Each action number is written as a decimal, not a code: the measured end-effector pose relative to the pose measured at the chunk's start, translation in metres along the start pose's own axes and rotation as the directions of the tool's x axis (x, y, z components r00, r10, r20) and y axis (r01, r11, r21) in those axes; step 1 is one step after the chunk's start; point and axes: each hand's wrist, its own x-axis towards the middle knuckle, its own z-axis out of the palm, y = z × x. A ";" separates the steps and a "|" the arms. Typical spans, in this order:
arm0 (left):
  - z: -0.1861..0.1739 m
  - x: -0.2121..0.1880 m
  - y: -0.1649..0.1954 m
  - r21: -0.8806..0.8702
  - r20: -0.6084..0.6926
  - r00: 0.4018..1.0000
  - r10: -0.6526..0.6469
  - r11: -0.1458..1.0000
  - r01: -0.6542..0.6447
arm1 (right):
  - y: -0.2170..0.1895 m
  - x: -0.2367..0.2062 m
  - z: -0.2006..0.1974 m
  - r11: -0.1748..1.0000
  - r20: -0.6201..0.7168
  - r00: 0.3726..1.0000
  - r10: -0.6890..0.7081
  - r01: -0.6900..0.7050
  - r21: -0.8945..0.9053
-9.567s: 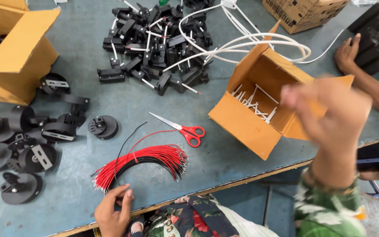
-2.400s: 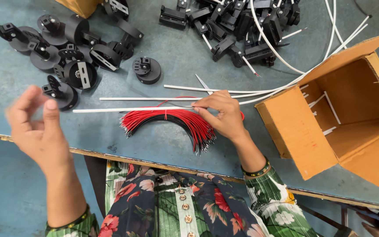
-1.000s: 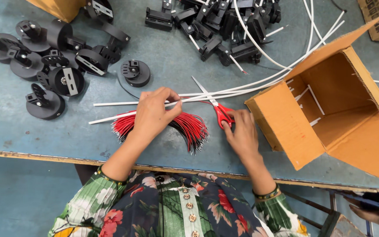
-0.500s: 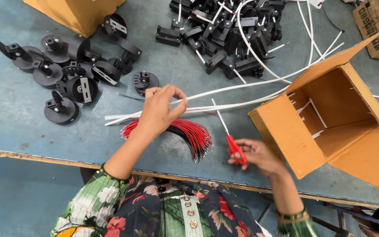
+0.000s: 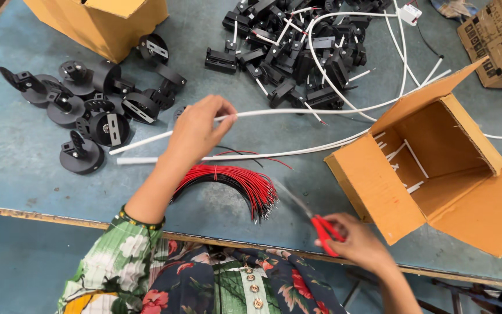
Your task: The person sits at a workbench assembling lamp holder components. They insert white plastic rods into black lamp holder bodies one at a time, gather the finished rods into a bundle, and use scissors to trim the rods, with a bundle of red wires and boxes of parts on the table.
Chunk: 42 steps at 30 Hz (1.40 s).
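Far left of the left hand's grip, black round parts (image 5: 82, 113) lie heaped on the blue table (image 5: 18, 174), with a yellow box (image 5: 103, 20) beyond them at the far edge. The left hand (image 5: 196, 131) is raised over the table, thumb and fingers pressed together on a white tube (image 5: 274, 111); the tube runs out to the right from the pinch toward the open carton. Just under that grip two more white tubes (image 5: 146, 157) lie flat, and nearer the person a tied bundle of red wires (image 5: 233, 180) curves on the table, its bare ends pointing toward the right hand. Beyond the grip, at the far side, is a pile of black clips (image 5: 289, 52) tangled with white cable. The right hand (image 5: 355, 241) is near the table's edge, fingers closed through the red handles of scissors (image 5: 321, 227), whose blurred blades point up-left toward the wire ends; whether the blades are apart cannot be told. Right of the scissors an open carton (image 5: 437, 168) lies on its side with short white pieces inside.
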 end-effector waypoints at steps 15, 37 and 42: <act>0.001 -0.022 0.064 -0.402 0.129 0.971 -0.203 0.884 0.238 | -0.097 0.065 0.082 0.504 -0.379 0.835 -0.400 0.545 0.670; 0.005 -0.037 0.053 -0.420 0.085 0.982 -0.168 0.888 0.188 | -0.109 0.082 0.093 0.430 -0.350 0.853 -0.388 0.503 0.750; -0.028 -0.034 0.029 -0.040 -0.018 0.999 -0.047 0.998 0.046 | -0.084 0.075 0.074 0.570 -0.401 0.870 -0.285 0.491 0.659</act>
